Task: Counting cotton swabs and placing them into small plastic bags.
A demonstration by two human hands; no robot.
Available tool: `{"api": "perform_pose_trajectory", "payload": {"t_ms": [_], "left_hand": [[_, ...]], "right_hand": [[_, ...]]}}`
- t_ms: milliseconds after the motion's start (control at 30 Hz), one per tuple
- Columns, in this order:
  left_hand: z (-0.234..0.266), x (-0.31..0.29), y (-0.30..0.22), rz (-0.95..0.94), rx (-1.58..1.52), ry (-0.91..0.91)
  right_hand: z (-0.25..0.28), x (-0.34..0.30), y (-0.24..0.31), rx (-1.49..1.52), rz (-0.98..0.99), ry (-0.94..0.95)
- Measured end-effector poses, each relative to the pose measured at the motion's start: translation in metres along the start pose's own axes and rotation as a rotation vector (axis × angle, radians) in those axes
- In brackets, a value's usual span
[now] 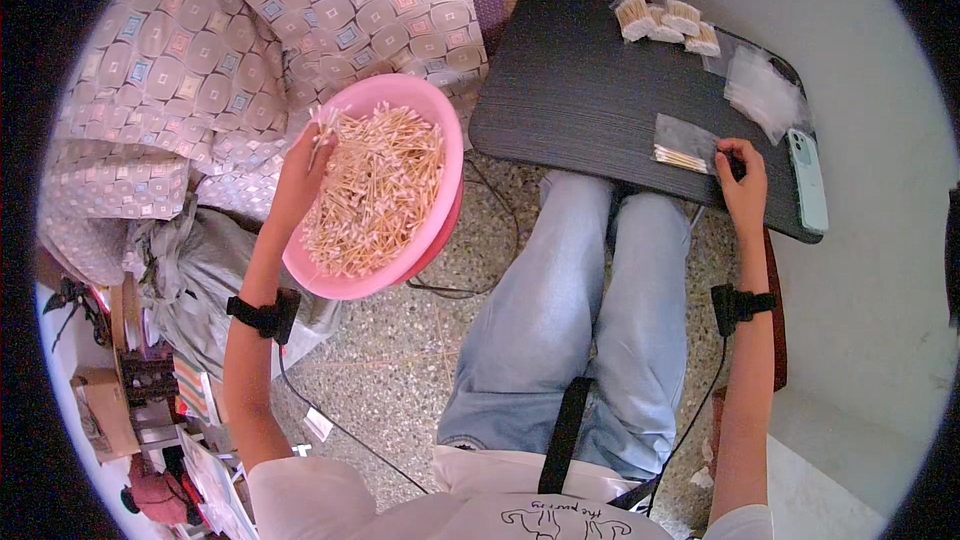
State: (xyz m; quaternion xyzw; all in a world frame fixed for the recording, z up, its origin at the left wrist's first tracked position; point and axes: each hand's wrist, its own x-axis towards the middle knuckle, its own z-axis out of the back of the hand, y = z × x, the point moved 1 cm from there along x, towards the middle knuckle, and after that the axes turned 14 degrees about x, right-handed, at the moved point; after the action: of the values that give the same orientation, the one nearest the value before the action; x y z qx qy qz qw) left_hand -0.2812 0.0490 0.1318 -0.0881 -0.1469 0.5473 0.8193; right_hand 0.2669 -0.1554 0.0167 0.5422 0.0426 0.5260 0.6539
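Observation:
A round pink basin (452,155) at the left holds a big heap of loose cotton swabs (385,190). Inside its left rim, my left hand (300,175) has its fingers closed around some of the swabs, partly hiding them. On the black table, a small clear plastic bag (690,132) lies flat near the front edge with several swabs (682,157) in it. My right hand (743,185) pinches the right end of this bag between thumb and fingers.
Filled swab packs (665,20) are grouped at the far edge of the black table (570,80). Clear bags (765,90) and a pale green phone (808,180) lie at its right side, beside the wall. Patterned fabric (360,10) hangs behind the basin. A cable (515,230) runs along the floor.

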Motion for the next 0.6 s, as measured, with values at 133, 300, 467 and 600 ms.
{"api": "perform_pose_trajectory", "payload": {"t_ms": [133, 300, 467, 600], "left_hand": [[0.001, -0.003, -0.014, -0.077, 0.016, -0.019], [0.012, -0.004, -0.018, -0.134, 0.017, 0.07], [0.019, 0.001, -0.026, -0.192, 0.096, -0.01], [0.019, 0.008, -0.048, -0.134, 0.016, 0.052]], "right_hand": [[-0.001, 0.001, 0.0, 0.011, 0.014, -0.009], [-0.002, 0.0, -0.005, 0.016, -0.03, 0.006], [-0.002, 0.002, -0.003, 0.106, 0.055, -0.017], [0.001, 0.002, 0.0, -0.049, 0.124, -0.033]]}}
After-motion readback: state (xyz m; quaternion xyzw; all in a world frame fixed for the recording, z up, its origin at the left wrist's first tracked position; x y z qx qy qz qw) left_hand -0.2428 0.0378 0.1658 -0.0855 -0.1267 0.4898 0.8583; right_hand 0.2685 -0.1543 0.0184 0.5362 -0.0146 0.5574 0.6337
